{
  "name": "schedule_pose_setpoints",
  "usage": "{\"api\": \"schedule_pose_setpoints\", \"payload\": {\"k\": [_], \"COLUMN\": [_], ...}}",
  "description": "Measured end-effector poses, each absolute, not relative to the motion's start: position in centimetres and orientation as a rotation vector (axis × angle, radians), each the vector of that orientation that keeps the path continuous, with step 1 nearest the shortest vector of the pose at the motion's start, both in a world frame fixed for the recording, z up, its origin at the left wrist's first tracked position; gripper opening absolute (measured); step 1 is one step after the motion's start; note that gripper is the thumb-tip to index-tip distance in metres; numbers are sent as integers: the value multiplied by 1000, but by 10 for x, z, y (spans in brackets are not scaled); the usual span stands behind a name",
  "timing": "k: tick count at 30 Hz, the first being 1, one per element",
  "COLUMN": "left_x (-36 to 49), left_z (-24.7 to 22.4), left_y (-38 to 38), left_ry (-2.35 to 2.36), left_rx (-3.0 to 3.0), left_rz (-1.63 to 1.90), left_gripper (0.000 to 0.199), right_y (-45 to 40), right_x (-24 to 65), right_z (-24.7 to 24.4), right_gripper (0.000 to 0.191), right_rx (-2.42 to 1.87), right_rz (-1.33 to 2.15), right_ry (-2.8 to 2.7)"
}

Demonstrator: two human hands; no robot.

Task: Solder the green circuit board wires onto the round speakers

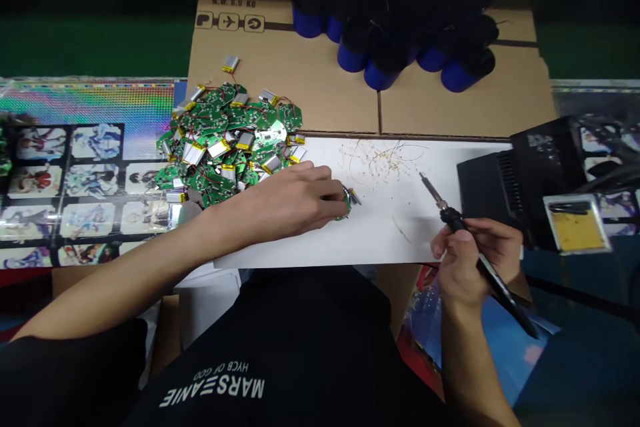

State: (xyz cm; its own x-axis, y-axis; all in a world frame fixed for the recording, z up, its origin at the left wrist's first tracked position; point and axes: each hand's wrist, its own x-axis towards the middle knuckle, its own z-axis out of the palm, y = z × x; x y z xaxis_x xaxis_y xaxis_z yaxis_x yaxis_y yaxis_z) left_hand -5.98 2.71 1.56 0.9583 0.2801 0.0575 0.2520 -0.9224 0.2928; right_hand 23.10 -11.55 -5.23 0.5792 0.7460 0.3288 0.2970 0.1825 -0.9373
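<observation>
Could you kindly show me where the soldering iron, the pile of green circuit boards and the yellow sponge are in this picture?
soldering iron (451, 217): head view, point on its black grip.
pile of green circuit boards (225, 140): head view, point on a board near the pile's middle.
yellow sponge (575, 231): head view, point on its top face.

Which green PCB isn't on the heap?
The green circuit board in the left hand, held at the fingertips over the white sheet; the others lie heaped in the pile.
</observation>
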Motion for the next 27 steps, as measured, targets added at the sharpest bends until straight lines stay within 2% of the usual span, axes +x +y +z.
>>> {"api": "schedule_pose_setpoints", "payload": {"k": [7, 14, 18, 23, 27], "left_x": [-61, -70, -64, -57, -71], "left_z": [13, -9, -32, -46, -31], "left_y": [23, -4, -25, -31, -15], "left_ry": [419, 673, 943, 1024, 947], "left_rx": [2804, 2542, 2344, 2221, 2192], "left_rz": [227, 527, 748, 729, 665], "left_gripper": [28, 9, 7, 5, 5], "right_y": [-115, -115, -111, -99, -96], "right_x": [234, 236, 234, 237, 242], "right_z": [-68, -72, -73, -73, -75], "right_gripper": [25, 22, 22, 20, 20], "right_rx": [-1506, -1567, -1604, -1631, -1635], "right_rz": [388, 410, 413, 417, 418], "right_ry": [-991, -1030, -1045, -1032, -1020]}}
